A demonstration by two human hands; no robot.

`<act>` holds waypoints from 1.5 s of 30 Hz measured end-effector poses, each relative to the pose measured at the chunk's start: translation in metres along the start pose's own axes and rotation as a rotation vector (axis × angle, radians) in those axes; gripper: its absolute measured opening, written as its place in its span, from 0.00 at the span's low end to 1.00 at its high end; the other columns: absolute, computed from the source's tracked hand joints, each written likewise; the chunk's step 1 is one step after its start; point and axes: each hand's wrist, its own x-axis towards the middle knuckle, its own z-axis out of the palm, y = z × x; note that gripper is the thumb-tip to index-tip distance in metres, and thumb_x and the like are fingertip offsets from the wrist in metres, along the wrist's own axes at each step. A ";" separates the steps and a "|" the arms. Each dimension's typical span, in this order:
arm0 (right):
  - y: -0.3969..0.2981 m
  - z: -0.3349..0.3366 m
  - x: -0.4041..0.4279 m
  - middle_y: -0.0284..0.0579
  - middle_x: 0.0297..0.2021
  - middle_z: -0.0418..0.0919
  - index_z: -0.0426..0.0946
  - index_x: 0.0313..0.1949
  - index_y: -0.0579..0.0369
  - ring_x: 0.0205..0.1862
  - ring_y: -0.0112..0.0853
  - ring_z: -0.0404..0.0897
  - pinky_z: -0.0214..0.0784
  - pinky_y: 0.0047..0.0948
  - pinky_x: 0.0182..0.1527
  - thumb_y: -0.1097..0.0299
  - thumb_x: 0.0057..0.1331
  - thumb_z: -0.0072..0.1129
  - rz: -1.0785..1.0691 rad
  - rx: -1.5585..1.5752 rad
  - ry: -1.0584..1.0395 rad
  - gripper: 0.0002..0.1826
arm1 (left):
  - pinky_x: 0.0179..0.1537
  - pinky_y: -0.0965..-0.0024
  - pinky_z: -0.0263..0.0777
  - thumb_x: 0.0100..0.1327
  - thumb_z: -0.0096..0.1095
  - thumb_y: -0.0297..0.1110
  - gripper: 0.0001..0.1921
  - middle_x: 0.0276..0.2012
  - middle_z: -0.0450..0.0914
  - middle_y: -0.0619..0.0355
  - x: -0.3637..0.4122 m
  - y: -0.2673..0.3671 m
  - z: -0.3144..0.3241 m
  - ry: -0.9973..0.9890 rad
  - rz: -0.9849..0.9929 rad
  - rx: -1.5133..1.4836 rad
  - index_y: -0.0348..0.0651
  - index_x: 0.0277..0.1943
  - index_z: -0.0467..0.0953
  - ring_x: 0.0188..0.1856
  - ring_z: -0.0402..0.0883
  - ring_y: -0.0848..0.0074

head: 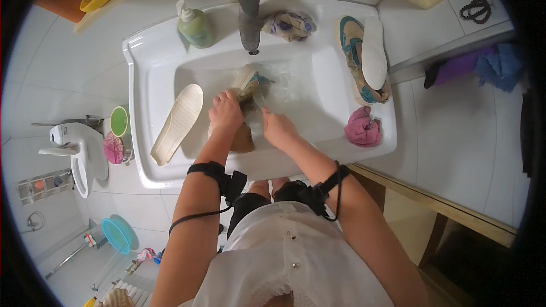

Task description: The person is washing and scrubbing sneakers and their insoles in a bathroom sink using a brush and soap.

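A beige and teal shoe [245,87] lies partly in water in the white washbasin [328,130], below the dark faucet. My left hand [226,113] grips it from the left. Just right of the shoe, my right hand [279,128] is closed on a thin, pale-handled tool [259,101], whose far end is blurred against the shoe and murky water. A cream insole [178,123] leans over the basin's left side. On the right ledge rests another beige and teal shoe [352,57], with a white insole [374,53] lying against it.
A green pump bottle [195,29] stands left of the faucet [248,17]. Crumpled patterned cloth [290,25] lies right of the faucet, and a pink cloth [363,128] sits on the right rim. A green cup [120,121] is beyond the left rim; wooden shelves overhang the back corners.
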 end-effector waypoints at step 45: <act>-0.021 -0.019 -0.043 0.52 0.28 0.79 0.77 0.57 0.29 0.30 0.46 0.80 0.72 0.44 0.34 0.61 0.69 0.51 -0.390 -0.039 -0.043 0.18 | 0.56 0.54 0.70 0.49 0.69 0.36 0.30 0.48 0.79 0.44 -0.058 -0.066 0.029 -0.065 -0.169 -0.697 0.49 0.59 0.74 0.53 0.75 0.49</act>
